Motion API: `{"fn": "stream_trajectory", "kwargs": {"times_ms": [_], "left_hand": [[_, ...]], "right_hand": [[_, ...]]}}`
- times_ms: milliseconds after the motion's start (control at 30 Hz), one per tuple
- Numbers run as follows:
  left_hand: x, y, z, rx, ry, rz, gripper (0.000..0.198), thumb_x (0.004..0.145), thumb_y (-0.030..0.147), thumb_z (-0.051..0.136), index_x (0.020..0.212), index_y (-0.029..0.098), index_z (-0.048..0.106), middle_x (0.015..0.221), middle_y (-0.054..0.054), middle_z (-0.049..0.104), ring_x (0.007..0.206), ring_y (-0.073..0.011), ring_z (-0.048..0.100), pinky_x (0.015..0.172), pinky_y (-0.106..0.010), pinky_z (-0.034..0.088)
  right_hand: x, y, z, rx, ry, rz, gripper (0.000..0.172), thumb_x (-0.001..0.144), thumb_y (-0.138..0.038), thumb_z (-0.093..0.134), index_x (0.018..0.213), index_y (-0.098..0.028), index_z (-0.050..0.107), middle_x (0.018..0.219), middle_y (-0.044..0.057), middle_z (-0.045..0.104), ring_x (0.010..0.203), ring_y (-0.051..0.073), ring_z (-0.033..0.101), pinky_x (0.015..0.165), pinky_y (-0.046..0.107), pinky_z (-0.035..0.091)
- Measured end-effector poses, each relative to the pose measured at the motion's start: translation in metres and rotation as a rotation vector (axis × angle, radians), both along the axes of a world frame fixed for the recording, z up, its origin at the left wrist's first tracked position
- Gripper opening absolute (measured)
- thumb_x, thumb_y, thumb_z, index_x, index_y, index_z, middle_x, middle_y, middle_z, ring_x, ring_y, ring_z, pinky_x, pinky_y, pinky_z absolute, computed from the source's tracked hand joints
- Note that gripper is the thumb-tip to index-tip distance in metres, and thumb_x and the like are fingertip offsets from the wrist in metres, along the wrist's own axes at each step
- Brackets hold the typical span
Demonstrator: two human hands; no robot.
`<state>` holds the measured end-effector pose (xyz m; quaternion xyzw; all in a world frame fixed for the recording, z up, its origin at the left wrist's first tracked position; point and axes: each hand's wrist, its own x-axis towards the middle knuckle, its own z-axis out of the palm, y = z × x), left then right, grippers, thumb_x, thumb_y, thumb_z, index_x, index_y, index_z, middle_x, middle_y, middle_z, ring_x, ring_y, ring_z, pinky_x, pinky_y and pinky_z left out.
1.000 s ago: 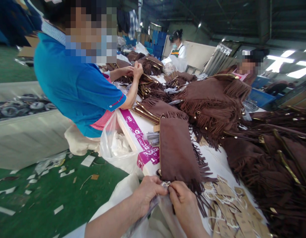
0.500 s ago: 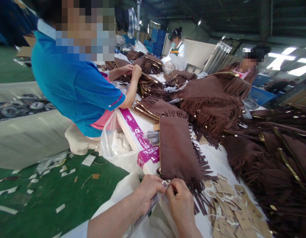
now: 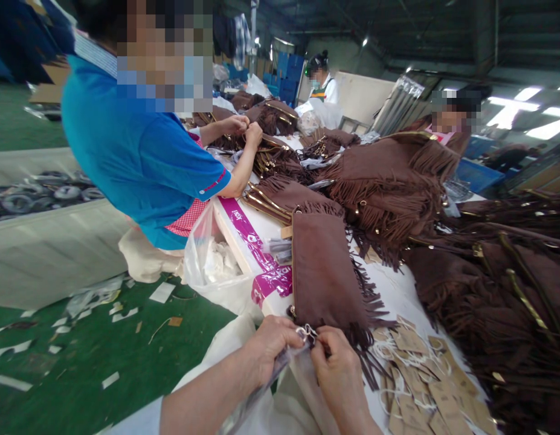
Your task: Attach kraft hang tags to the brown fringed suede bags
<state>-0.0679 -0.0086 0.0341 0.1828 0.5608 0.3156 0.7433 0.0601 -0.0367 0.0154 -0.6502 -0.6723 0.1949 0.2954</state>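
At the table's near edge my left hand (image 3: pixel 273 347) is closed on a small metal clasp (image 3: pixel 302 331), with a strip in clear plastic hanging below it. My right hand (image 3: pixel 336 362) is pinched at the other side of the clasp, where a second small metal piece shows between the hands. Just beyond my fingers lies a brown fringed bag (image 3: pixel 327 269), flat on the white table, its fringe pointing right. Brown paper tags (image 3: pixel 413 368) with white strings lie to the right of my right hand.
Piles of brown fringed bags (image 3: pixel 383 181) cover the table's far and right parts. A person in blue (image 3: pixel 139 145) works at the left, beside a clear plastic bag (image 3: pixel 216 260). Two other people are farther back. Paper scraps litter the green floor (image 3: pixel 139 356).
My right hand has shifted slightly right, and the metal pieces between my hands show more clearly. The person in blue has moved their hands a little apart.
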Motion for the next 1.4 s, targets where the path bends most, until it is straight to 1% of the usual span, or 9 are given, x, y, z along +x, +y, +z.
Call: {"fn": "stream_trajectory", "kwargs": {"times_ms": [167,267,433,500,633,767,900,1133,1400], "left_hand": [[-0.002,-0.001,-0.007,0.059,0.099,-0.036,0.01,0.046,0.005,0.052,0.052,0.013,0.052,0.042,0.005,0.046,0.044,-0.0077,0.038,0.046,-0.021,0.026],[-0.006,-0.005,-0.012,0.236,0.386,-0.105,0.012,0.054,0.01,0.057,0.062,0.016,0.051,0.046,0.007,0.044,0.048,-0.0092,0.04,0.048,-0.021,0.026],[-0.008,-0.016,-0.014,1.038,1.07,-0.291,0.026,0.069,0.011,0.053,0.094,0.02,0.055,0.086,-0.004,0.055,0.081,-0.0191,0.049,0.068,-0.03,0.036],[-0.005,-0.017,-0.016,1.363,1.214,-0.371,0.021,0.076,0.011,0.049,0.093,0.02,0.056,0.088,-0.005,0.054,0.081,-0.0198,0.047,0.068,-0.032,0.035],[0.003,-0.014,-0.022,1.611,1.259,-0.37,0.018,0.084,0.015,0.041,0.072,0.017,0.054,0.074,-0.003,0.052,0.071,-0.0167,0.045,0.064,-0.032,0.032],[0.0,-0.019,-0.021,1.569,1.145,-0.286,0.025,0.086,0.013,0.036,0.069,0.015,0.054,0.07,-0.003,0.053,0.067,-0.0149,0.044,0.062,-0.03,0.032],[-0.011,-0.034,-0.019,1.356,0.923,-0.247,0.019,0.082,0.011,0.043,0.068,0.016,0.055,0.072,-0.003,0.055,0.07,-0.014,0.048,0.064,-0.026,0.038],[-0.024,-0.05,-0.013,0.99,0.48,-0.197,0.015,0.074,0.009,0.049,0.062,0.017,0.053,0.074,-0.003,0.057,0.072,-0.0122,0.054,0.065,-0.02,0.042],[-0.031,-0.056,-0.011,0.68,0.26,-0.148,0.009,0.068,0.016,0.053,0.059,0.017,0.055,0.074,-0.004,0.06,0.067,-0.0131,0.053,0.063,-0.023,0.041]], "right_hand": [[0.004,0.001,0.005,-0.063,0.018,0.06,0.014,0.073,-0.02,0.039,0.062,-0.02,0.048,0.083,0.009,0.061,0.073,0.018,0.059,0.066,0.03,0.048],[0.006,0.0,0.009,-0.087,0.026,0.098,0.015,0.073,-0.019,0.038,0.062,-0.02,0.048,0.085,0.01,0.061,0.075,0.018,0.06,0.067,0.031,0.048],[0.006,0.001,0.014,-0.088,0.061,0.123,0.017,0.073,-0.019,0.037,0.062,-0.019,0.05,0.085,0.01,0.06,0.076,0.018,0.06,0.068,0.031,0.048],[0.005,0.002,0.016,-0.1,0.079,0.129,0.017,0.074,-0.02,0.038,0.063,-0.018,0.052,0.084,0.01,0.06,0.073,0.017,0.06,0.067,0.03,0.049],[0.005,0.003,0.021,-0.115,0.098,0.136,0.018,0.075,-0.021,0.039,0.066,-0.018,0.054,0.082,0.009,0.061,0.069,0.017,0.06,0.062,0.028,0.05],[0.01,0.001,0.022,-0.103,0.104,0.168,0.016,0.076,-0.021,0.04,0.069,-0.018,0.054,0.083,0.008,0.062,0.075,0.017,0.061,0.067,0.028,0.05],[0.013,-0.002,0.015,-0.113,0.058,0.175,0.017,0.075,-0.016,0.04,0.083,-0.018,0.055,0.076,0.005,0.063,0.07,0.016,0.062,0.065,0.026,0.05],[0.012,-0.016,0.005,0.156,-0.195,0.146,0.023,0.077,-0.017,0.041,0.092,-0.018,0.058,0.077,0.005,0.067,0.068,0.018,0.064,0.061,0.027,0.049],[0.009,-0.025,0.016,-0.205,0.088,0.121,0.016,0.069,-0.022,0.046,0.063,-0.024,0.061,0.059,-0.001,0.058,0.058,0.016,0.055,0.055,0.026,0.04]]}}
